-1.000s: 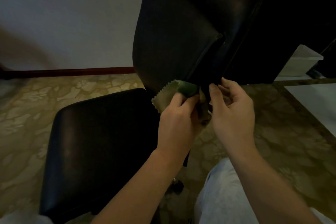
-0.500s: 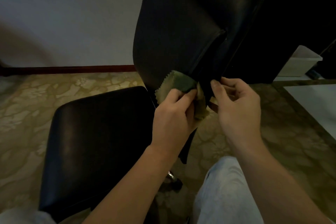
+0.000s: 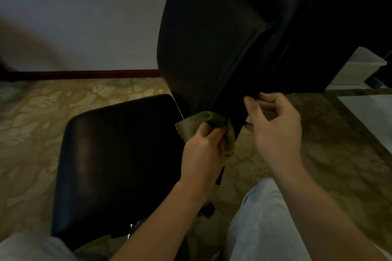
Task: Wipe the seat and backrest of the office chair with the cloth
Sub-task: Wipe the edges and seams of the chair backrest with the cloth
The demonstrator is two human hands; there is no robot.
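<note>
One container on my feed: a white box (image 3: pixel 358 68) at the far right, tucked beside a dark cabinet (image 3: pixel 350 17). From this angle I cannot see into it, so its contents are unknown to me.

Around it, a patterned floor (image 3: pixel 106 95) runs up to a pale wall (image 3: pixel 84 17) with a dark skirting board (image 3: pixel 84 74) along its foot. A light trouser leg (image 3: pixel 265 224) fills the bottom of the view, just right of the chair's base.

The office chair (image 3: pixel 233 91) takes the middle. Its black seat (image 3: pixel 118 154) lies to the left, and its black backrest (image 3: pixel 212 38) rises tall at centre and blocks most of what is behind it.

Now the hands. The left hand (image 3: pixel 201 152) has its fingers (image 3: pixel 215 136) curled tight round the green cloth (image 3: pixel 191 127), bunching it. The cloth is pressed against the very bottom of the backrest, just above the rear corner of the seat, and one zigzag-cut corner sticks out to the left. The right hand (image 3: pixel 275 125) is just beside it on the other side of the backrest's lower edge. Its fingers are bent and its thumb is on top, pinching that edge. The hands are close together but not touching.
</note>
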